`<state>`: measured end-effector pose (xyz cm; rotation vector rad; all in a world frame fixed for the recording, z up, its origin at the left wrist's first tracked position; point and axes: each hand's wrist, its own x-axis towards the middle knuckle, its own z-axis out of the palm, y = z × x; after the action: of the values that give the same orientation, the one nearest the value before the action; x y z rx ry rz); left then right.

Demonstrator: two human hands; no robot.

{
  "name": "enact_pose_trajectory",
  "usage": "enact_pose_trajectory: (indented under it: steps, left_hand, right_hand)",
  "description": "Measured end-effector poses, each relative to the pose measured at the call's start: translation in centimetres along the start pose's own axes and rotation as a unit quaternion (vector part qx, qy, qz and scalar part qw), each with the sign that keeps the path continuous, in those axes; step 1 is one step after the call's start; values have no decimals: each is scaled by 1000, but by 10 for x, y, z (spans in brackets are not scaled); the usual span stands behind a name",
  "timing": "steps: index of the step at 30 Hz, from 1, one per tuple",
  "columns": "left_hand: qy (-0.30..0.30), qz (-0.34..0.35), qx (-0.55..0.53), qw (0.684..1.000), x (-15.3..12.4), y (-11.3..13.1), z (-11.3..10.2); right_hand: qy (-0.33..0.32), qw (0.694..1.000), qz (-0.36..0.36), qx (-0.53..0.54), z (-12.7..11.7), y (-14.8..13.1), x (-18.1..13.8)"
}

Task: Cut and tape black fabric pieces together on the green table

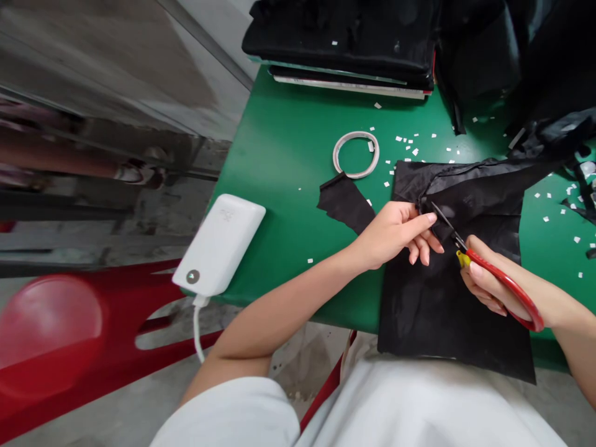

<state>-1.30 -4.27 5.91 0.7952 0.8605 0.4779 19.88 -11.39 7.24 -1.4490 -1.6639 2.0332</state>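
Observation:
My left hand [401,234] pinches an edge of a black plastic sheet [447,316] between thumb and fingers. That sheet lies over the table's front edge, with its upper part crumpled and folded. In my right hand [488,279] is a pair of scissors [505,285] with red handles and a yellow piece by the pivot. The blades point up and left, at the black plastic close to my left thumb. How far apart the blades are, I cannot tell. A loose black scrap [347,202] lies left of my left hand, touching or just under a white ring [336,155].
A white power bank [221,248] with a cable lies at the left edge of the green table [279,149]. Small white paper bits are scattered about. Folded black material [339,34] is stacked at the back. A red stool [51,329] stands left; another person's leg [56,152] shows beyond.

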Motion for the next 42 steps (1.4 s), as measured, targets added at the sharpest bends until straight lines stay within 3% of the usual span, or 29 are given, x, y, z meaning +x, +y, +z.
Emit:
enact_pose_trajectory:
  steps: [16, 23, 42]
  left_hand:
    - [-38, 1, -4, 999, 1, -2, -3]
    - [-37, -17, 3, 999, 1, -2, -1]
    - [-53, -19, -4, 998, 4, -2, -10]
  right_hand:
    - [29, 997, 13, -66, -1, -11, -4]
    - [49, 991, 62, -108, -2, -23, -6]
    - [95, 993, 49, -45, 0, -17, 3]
